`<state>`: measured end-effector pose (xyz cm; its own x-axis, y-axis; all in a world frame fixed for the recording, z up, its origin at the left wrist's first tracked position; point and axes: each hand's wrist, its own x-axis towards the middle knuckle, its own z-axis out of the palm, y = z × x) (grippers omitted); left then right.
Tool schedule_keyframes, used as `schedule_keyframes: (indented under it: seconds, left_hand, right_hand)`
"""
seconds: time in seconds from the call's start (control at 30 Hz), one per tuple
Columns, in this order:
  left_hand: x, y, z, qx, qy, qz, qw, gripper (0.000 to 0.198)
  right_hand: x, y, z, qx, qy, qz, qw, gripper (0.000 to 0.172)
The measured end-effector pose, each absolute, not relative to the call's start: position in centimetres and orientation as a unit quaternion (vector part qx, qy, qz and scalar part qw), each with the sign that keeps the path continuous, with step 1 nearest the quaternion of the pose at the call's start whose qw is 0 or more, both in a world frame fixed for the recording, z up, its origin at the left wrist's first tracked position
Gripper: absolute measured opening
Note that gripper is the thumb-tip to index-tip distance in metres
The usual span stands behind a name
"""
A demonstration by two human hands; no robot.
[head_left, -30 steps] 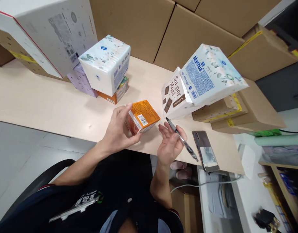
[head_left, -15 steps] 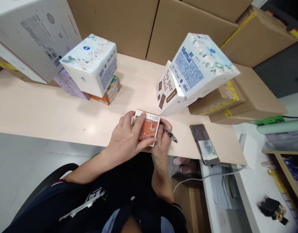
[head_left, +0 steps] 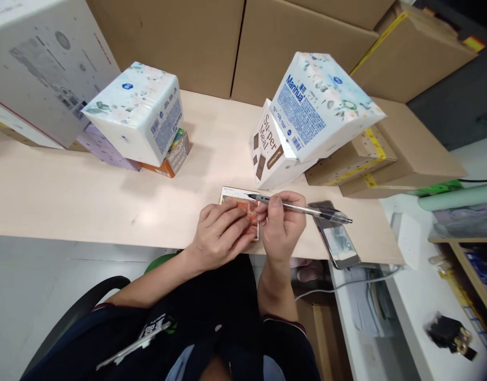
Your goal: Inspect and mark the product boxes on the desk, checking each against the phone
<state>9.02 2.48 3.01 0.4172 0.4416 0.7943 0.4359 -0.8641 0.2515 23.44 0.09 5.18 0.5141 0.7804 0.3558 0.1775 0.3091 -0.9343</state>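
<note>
a pale tabletop (head_left: 212, 137) stands above grey flooring (head_left: 48, 296).

The small white box (head_left: 236, 191), printed in orange, lies face up near the front edge of the surface (head_left: 215, 121) (much of its print is hidden), a white strip along its far side; the clear-barrelled pen (head_left: 318, 212) slants, dark tip at that strip, other end toward the surface's right edge

the pen (head_left: 317, 212) looks like glossy plastic, the tabletop (head_left: 215, 145) smooth wood, the cardboard boxes (head_left: 297, 50) matt.
</note>
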Motion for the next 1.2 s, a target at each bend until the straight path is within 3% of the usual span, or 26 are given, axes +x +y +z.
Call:
schedule_keyframes:
  seconds: [0.2, 0.57, 1.07, 1.2]
  left_hand:
    - [9.3, 3.0, 2.6, 0.823, 0.232, 0.518, 0.016, 0.015]
    - [9.3, 3.1, 2.2, 0.820, 0.217, 0.529, 0.022, 0.016]
    - [9.3, 3.1, 2.2, 0.823, 0.210, 0.528, 0.029, 0.023]
    - [9.1, 3.0, 2.3, 0.825, 0.205, 0.525, 0.041, 0.032]
  right_hand:
    - [23.5, 1.0, 4.8, -0.600, -0.524, 0.141, 0.588, 0.021]
    - [23.4, 1.1, 5.7, -0.626, -0.577, 0.075, 0.519, 0.025]
    - [23.6, 1.1, 5.8, -0.618, -0.593, 0.077, 0.510, 0.020]
    - [23.3, 1.0, 4.9, -0.605, -0.543, 0.101, 0.574, 0.019]
